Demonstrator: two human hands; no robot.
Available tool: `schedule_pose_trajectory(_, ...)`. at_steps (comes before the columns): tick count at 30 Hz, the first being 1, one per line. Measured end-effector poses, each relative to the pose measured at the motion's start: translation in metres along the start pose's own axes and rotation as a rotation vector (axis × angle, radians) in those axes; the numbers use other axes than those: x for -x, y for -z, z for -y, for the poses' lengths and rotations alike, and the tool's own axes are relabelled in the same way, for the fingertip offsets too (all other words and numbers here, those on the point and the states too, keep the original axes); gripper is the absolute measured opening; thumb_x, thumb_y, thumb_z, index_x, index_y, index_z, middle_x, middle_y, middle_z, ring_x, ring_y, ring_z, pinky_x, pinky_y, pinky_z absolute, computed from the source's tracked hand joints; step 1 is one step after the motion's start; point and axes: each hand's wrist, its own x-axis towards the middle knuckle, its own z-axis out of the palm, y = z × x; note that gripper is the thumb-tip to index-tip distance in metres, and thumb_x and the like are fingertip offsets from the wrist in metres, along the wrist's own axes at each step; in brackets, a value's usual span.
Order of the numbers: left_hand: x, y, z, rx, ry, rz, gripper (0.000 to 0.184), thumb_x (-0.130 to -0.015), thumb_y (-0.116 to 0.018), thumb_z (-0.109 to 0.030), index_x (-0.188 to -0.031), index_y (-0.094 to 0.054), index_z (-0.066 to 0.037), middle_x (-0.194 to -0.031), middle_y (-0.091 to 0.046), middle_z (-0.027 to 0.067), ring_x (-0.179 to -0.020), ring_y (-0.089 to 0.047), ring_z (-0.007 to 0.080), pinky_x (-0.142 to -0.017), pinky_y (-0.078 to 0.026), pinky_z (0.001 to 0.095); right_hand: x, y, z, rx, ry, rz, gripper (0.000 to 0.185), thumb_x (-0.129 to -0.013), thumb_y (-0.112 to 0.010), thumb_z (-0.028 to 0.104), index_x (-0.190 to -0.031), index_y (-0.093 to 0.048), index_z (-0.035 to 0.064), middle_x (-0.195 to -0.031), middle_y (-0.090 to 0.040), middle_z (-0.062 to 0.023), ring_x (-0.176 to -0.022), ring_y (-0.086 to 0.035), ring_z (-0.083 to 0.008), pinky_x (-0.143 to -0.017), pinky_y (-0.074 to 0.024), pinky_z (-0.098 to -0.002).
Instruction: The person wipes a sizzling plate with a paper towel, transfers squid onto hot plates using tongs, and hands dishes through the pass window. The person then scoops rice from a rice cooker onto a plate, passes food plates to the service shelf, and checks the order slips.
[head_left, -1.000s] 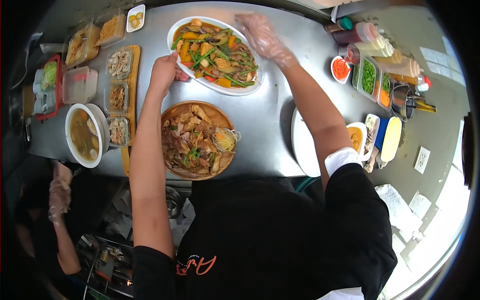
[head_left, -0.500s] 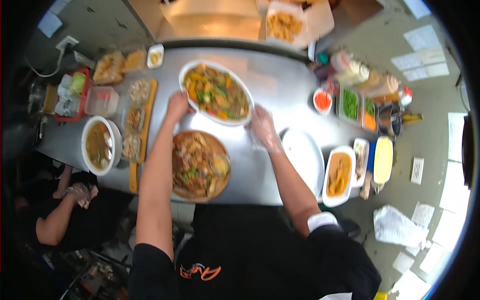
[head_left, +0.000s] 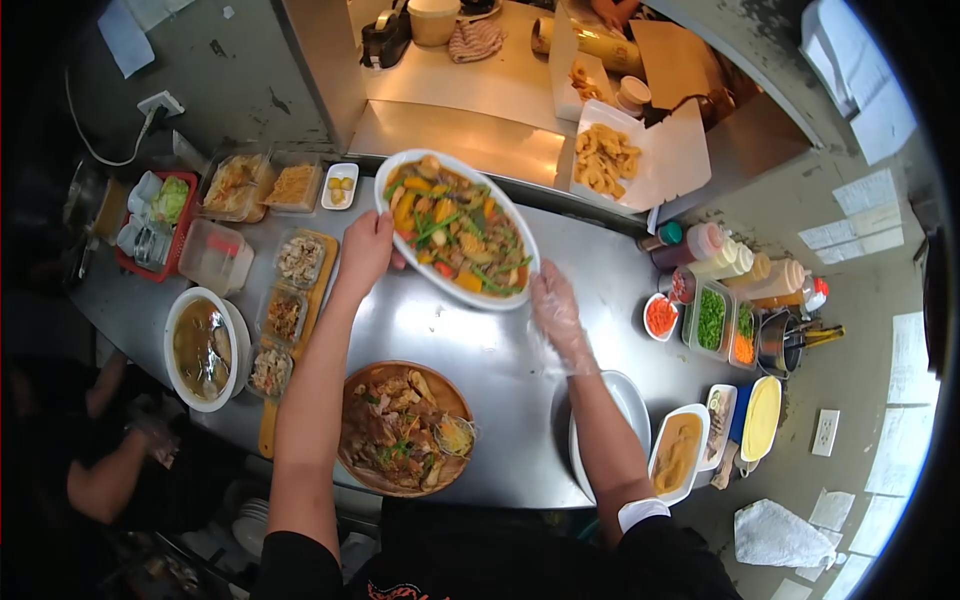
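A white oval plate [head_left: 460,228] of mixed vegetables in brown sauce is held at the far side of the steel counter. My bare left hand [head_left: 369,248] grips its left rim. At its lower right rim, my gloved right hand [head_left: 560,308] has closed on the edge. Nearer to me, a round wooden plate [head_left: 408,428] carries browned meat pieces with shredded garnish. An empty white oval plate [head_left: 612,425] lies partly under my right forearm.
On the left stand a soup bowl [head_left: 207,350], tubs on a wooden board [head_left: 318,290] and a red basket [head_left: 160,262]. Sauce bottles [head_left: 700,245] and herb tubs [head_left: 710,318] line the right. Beyond is a pass shelf [head_left: 460,130] with a box of fried rings [head_left: 605,160]. A co-worker's gloved hand [head_left: 155,438] shows lower left.
The view has tilted up, showing more of the pass shelf. My right hand has come from beyond the vegetable plate onto its right rim, and the plate has moved toward the pass shelf.
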Motion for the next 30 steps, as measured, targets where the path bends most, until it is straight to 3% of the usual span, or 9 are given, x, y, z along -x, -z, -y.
schedule_pose_trajectory(5, -0.091, -0.003, 0.000, 0.125, 0.024, -0.006, 0.035, -0.104, -0.042, -0.024, -0.095, -0.060, 0.004, -0.078, -0.068, 0.0121, -0.052, -0.063, 0.0165, -0.050, -0.053, 0.0293, -0.109, -0.005, -0.002, 0.021, 0.183, -0.070, 0.026, -0.095, -0.046, 0.008, -0.112, -0.061, -0.0053, -0.101, -0.067, -0.0239, -0.095, -0.065, -0.0376, -0.085, -0.0500, -0.0410)
schedule_pose_trajectory(8, -0.143, -0.004, -0.005, 0.163, 0.039, 0.006, 0.036, -0.105, -0.040, -0.025, -0.102, -0.059, 0.005, -0.085, -0.070, 0.0131, -0.056, -0.063, 0.0150, -0.054, -0.054, 0.0270, -0.172, -0.004, 0.020, 0.390, 0.150, -0.139, 0.021, -0.088, -0.052, 0.007, -0.101, -0.065, -0.0032, -0.096, -0.069, -0.0217, -0.088, -0.066, -0.0392, -0.081, -0.0512, -0.0438)
schedule_pose_trajectory(11, -0.182, -0.013, -0.026, 0.265, 0.035, -0.040, 0.036, -0.105, -0.039, -0.024, -0.100, -0.060, 0.006, -0.085, -0.070, 0.0141, -0.057, -0.061, 0.0138, -0.052, -0.050, 0.0257, -0.235, -0.004, 0.021, 0.653, 0.315, -0.176, 0.014, -0.080, -0.059, 0.008, -0.088, -0.068, 0.0002, -0.090, -0.069, -0.0193, -0.082, -0.066, -0.0377, -0.076, -0.0521, -0.0446)
schedule_pose_trajectory(14, -0.227, -0.017, -0.029, 0.290, 0.017, -0.017, 0.035, -0.105, -0.039, -0.021, -0.097, -0.061, 0.006, -0.079, -0.069, 0.0145, -0.052, -0.056, 0.0128, -0.047, -0.043, 0.0265, -0.305, 0.013, 0.012, 1.259, 0.603, -0.008, 0.014, -0.075, -0.066, 0.014, -0.080, -0.070, 0.0019, -0.089, -0.069, -0.0181, -0.084, -0.067, -0.0329, -0.076, -0.0528, -0.0414)
schedule_pose_trajectory(17, -0.254, -0.027, -0.037, 0.319, 0.081, -0.041, 0.031, -0.102, -0.042, -0.018, -0.089, -0.058, 0.005, -0.072, -0.067, 0.0158, -0.049, -0.052, 0.0138, -0.043, -0.036, 0.0283, -0.340, 0.006, 0.034, 1.409, 0.475, 0.013, 0.018, -0.074, -0.069, 0.020, -0.075, -0.071, 0.0020, -0.088, -0.069, -0.0176, -0.085, -0.067, -0.0316, -0.077, -0.0524, -0.0403)
schedule_pose_trajectory(21, -0.280, -0.038, -0.047, 0.454, 0.165, -0.101, 0.024, -0.097, -0.042, -0.010, -0.082, -0.054, 0.004, -0.066, -0.061, 0.0157, -0.050, -0.053, 0.0155, -0.041, -0.033, 0.0294, -0.379, 0.012, 0.026, 1.423, 0.558, 0.024, 0.019, -0.072, -0.070, 0.019, -0.078, -0.072, 0.0016, -0.085, -0.068, -0.0183, -0.084, -0.066, -0.0334, -0.076, -0.0522, -0.0414)
schedule_pose_trajectory(24, -0.310, -0.039, -0.039, 0.454, 0.233, -0.077, 0.016, -0.090, -0.042, -0.001, -0.091, -0.056, 0.006, -0.068, -0.060, 0.0153, -0.058, -0.068, 0.0236, -0.036, -0.035, 0.0325, -0.389, 0.008, 0.028, 1.463, 0.567, 0.081, 0.012, -0.068, -0.070, 0.011, -0.075, -0.069, 0.0017, -0.077, -0.065, -0.0181, -0.076, -0.065, -0.0364, -0.071, -0.0529, -0.0422)
schedule_pose_trajectory(27, -0.316, -0.038, -0.045, 0.473, 0.327, 0.023, 0.014, -0.090, -0.042, 0.000, -0.099, -0.050, 0.005, -0.076, -0.058, 0.0179, -0.057, -0.061, 0.0198, -0.040, -0.034, 0.0274, -0.392, 0.004, 0.033, 1.573, 0.519, 0.180, 0.014, -0.072, -0.070, 0.015, -0.081, -0.071, 0.0037, -0.081, -0.067, -0.0162, -0.079, -0.065, -0.0330, -0.074, -0.0523, -0.0412)
schedule_pose_trajectory(30, -0.346, -0.045, -0.032, 0.568, 0.379, -0.075, 0.024, -0.088, -0.042, 0.003, -0.106, -0.058, 0.002, -0.076, -0.057, 0.0172, -0.054, -0.062, 0.0223, -0.033, -0.032, 0.0303, -0.402, 0.005, 0.019, 1.605, 0.546, 0.172, 0.019, -0.080, -0.066, 0.020, -0.089, -0.071, 0.0047, -0.088, -0.068, -0.0151, -0.085, -0.065, -0.0302, -0.077, -0.0515, -0.0399)
